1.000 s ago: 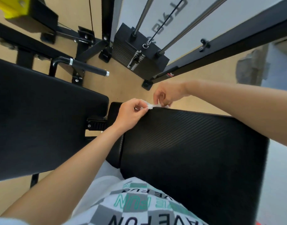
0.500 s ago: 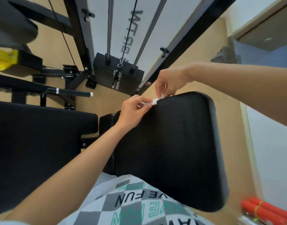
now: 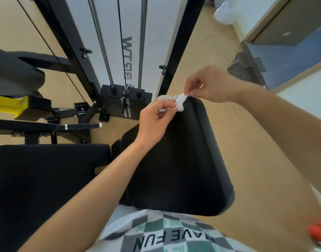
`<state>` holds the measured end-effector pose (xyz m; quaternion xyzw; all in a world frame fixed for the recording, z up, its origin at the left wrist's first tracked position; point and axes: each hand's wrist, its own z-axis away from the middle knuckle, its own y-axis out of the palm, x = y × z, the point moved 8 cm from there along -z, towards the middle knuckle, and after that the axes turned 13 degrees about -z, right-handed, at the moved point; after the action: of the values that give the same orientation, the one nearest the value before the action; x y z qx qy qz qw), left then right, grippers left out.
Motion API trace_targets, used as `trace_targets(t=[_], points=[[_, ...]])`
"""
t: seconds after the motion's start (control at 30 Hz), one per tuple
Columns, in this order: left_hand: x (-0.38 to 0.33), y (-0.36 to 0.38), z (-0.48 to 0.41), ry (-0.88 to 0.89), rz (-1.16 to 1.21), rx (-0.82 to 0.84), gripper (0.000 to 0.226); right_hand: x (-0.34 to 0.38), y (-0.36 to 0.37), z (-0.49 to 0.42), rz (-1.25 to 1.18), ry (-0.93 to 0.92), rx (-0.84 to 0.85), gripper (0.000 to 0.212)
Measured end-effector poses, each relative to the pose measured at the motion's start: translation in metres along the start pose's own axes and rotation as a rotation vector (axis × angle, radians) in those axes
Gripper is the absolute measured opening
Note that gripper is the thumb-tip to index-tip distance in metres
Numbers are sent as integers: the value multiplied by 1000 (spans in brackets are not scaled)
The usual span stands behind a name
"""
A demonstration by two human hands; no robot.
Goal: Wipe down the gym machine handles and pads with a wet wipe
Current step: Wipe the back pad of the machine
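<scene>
The small, crumpled white wet wipe [image 3: 180, 102] hangs over the far end of the black padded seat [image 3: 183, 160], pinched between the left hand [image 3: 154, 120] and right hand [image 3: 210, 84]; it looks soft, light, probably damp, best held by its edges.

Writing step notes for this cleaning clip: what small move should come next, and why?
Probably pull the crumpled white wet wipe open flat: the left hand and right hand both pinch it, still bunched, above the black padded seat, which it isn't touching.
</scene>
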<state>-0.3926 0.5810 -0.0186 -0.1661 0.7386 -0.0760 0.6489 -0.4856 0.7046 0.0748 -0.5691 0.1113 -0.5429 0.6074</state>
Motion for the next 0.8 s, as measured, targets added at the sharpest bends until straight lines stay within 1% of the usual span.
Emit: trace_targets(t=[0.07, 0.17, 0.33, 0.5, 0.67, 0.73, 0.8], points=[[-10, 4, 3, 21, -9, -9, 10, -8, 0, 26, -52, -19, -128, 14], [-23, 8, 14, 56, -61, -11, 12, -20, 13, 65, -194, -51, -294, 15], [-42, 18, 46, 170, -217, 30, 15, -36, 46, 118, -320, -96, -452, 14], [-62, 28, 83, 213, -296, 7, 13, -44, 75, 162, -457, -123, -565, 16], [-78, 35, 119, 199, -341, -5, 14, -46, 89, 196, -512, -120, -614, 18], [-82, 34, 129, 168, -315, -20, 14, -45, 88, 208, -530, -125, -636, 17], [-81, 25, 130, 99, -321, -88, 13, -47, 85, 214, -602, -103, -661, 16]])
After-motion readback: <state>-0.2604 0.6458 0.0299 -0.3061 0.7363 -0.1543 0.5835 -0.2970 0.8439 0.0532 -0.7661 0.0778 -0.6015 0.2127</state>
